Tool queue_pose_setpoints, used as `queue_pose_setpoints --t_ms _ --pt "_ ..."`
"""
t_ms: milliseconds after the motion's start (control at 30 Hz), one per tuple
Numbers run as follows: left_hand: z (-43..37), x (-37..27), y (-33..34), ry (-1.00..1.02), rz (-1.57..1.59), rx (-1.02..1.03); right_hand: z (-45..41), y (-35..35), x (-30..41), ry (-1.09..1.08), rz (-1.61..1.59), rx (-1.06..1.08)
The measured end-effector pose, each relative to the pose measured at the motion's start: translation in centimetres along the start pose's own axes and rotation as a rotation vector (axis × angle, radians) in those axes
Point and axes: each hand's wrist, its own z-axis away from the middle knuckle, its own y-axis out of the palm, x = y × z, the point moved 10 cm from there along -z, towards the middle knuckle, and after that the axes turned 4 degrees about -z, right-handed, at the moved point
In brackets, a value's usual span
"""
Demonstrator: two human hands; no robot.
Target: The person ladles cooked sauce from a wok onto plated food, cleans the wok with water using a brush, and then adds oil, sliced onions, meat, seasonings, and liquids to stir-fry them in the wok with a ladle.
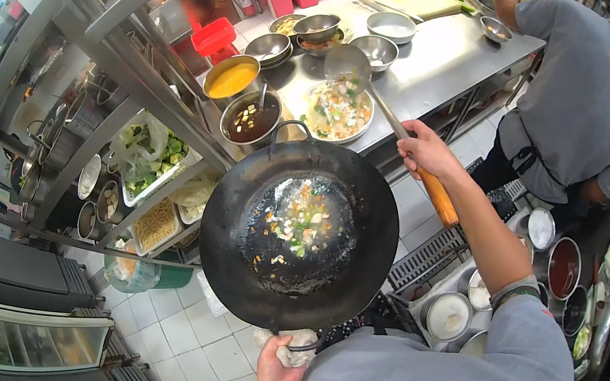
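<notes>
My left hand (282,365) grips the near loop handle of a large black wok (238,228) through a balled cloth (296,355). Some chopped vegetables and pale pieces in thin liquid (305,221) lie in the middle of the wok. My right hand (426,150) is closed around the shaft of a long ladle (387,113), above its wooden handle end. The ladle's metal bowl (349,65) is over the back edge of a round dish heaped with a similar mix (336,114), on the steel table just past the wok's far handle.
Left of the dish stand a pot of orange liquid (232,78) and a pot of dark sauce (250,121). Steel bowls (379,51) and a cutting board (421,1) sit farther back. A co-worker (581,97) stands at the right. Shelves with vegetable trays (155,165) flank the left.
</notes>
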Motion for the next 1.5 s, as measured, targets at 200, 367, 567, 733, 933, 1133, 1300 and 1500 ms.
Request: queue_pose_setpoints --t_ms 200,367,567,733,933,1133,1300,1500 --pt "0.2 -0.4 -0.1 0.010 -0.009 -0.017 1.0 2.5 -0.6 -0.082 0.248 0.012" --pt "0.7 -0.5 -0.6 -0.006 -0.016 -0.005 2.9 2.6 0.3 -0.477 0.732 -0.111" --pt "0.5 -1.0 -1.9 0.003 -0.031 -0.024 3.8 2.7 -2.7 -0.231 0.189 -0.077" --pt "1.0 -1.8 -1.8 0.012 -0.025 0.012 13.3 4.6 -1.1 0.063 0.082 0.135" --pt "1.3 -2.7 0.4 0.016 -0.085 0.067 16.0 8.8 -7.0 0.110 0.429 0.141" --pt "1.6 -3.3 0.0 0.018 -0.150 0.070 19.6 13.1 -7.1 -0.076 0.692 0.381" --pt "1.7 -3.6 0.1 0.038 -0.149 0.095 20.6 9.9 -5.9 -0.068 0.729 0.183" --pt "1.4 -3.1 0.2 0.045 -0.177 0.094 23.0 11.3 -8.9 0.262 0.426 0.176"
